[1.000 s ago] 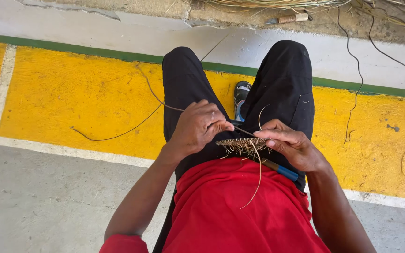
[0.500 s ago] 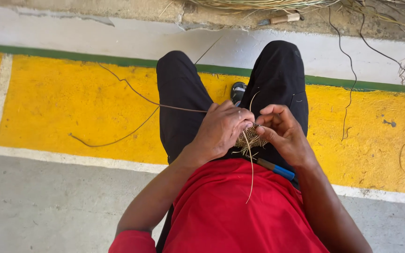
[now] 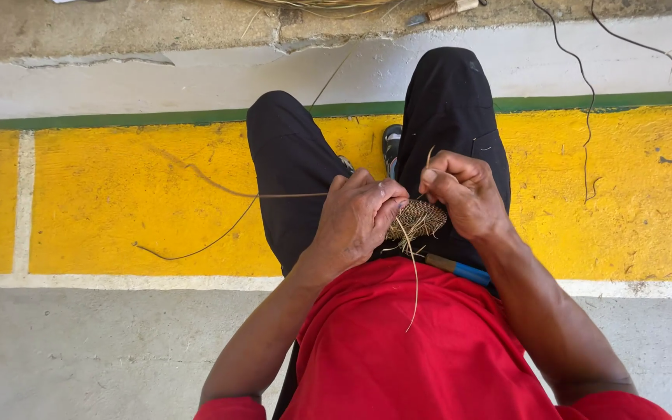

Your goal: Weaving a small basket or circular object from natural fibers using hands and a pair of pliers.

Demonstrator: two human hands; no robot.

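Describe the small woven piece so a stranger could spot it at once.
Find the black trousers above the red shirt. Between the left hand and right hand sits a small round woven disc: tan, tightly meshed, with loose fibre strands trailing off it.

left hand (image 3: 355,218): held over the lap, back turned up, fingers curled shut, thumb pressed toward the fingertips | right hand (image 3: 460,190): held just beside it, knuckles raised, fingers pinched closed | forearms: both bare, angled inward from the elbows | wrists: brought near each other, slightly bent
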